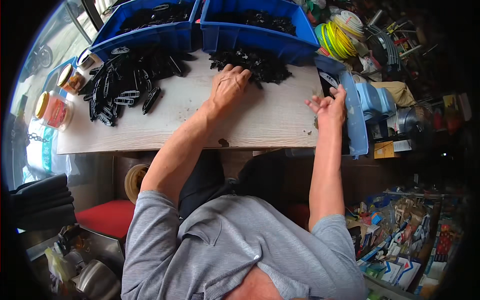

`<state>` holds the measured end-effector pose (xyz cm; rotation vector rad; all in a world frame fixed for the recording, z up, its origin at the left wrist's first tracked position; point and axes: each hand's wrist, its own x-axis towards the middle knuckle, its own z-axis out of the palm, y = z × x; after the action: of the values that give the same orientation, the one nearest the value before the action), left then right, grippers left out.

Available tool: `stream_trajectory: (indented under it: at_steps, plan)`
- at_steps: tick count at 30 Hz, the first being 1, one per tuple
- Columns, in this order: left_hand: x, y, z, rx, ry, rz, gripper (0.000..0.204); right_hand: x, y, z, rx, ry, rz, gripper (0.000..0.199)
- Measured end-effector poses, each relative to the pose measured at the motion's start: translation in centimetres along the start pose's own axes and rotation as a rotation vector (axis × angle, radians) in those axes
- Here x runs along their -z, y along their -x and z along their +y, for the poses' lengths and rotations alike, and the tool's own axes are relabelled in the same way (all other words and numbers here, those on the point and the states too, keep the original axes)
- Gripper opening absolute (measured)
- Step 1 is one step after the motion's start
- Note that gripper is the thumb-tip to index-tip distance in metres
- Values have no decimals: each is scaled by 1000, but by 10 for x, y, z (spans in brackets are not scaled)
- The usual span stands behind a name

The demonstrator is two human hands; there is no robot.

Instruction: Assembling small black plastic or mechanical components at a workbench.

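My left hand (230, 84) reaches to the near edge of a heap of small black parts (272, 69) on the table. Its fingers are bent down and closed at the heap; the fingertips and whatever they hold are hidden. Over at the table's right edge, my right hand (328, 106) is above a blue bin (356, 122), fingers apart and with nothing visible in them. Inside that bin lies a black piece with a pale outline (328, 79). To the left, a larger pile of long black plastic pieces (117, 85), some with white outlines, spreads over the tabletop.
Two blue bins (250, 37) of black parts stand along the table's (270, 122) far edge. Lidded jars (54, 110) sit at its left end. Yellow coiled hose (337, 40) and crowded goods lie beyond on the right. A red seat (105, 217) is at lower left.
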<state>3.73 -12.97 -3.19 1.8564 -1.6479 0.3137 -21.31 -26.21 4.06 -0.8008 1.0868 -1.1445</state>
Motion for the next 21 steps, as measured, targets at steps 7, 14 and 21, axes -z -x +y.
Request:
stream_trajectory:
  at_steps: [7, 14, 21]
  plan:
    - [6, 13, 2, 202, 431, 92, 13, -6, 32, 34, -76, 150, -209, 32]
    - [38, 30, 28, 893, 1610, -99, 12, -41, 69, 65, -182, 203, -601, 31]
    - [50, 45, 56, 947, 1889, -154, 15, -44, 73, 81, -28, 228, -714, 20]
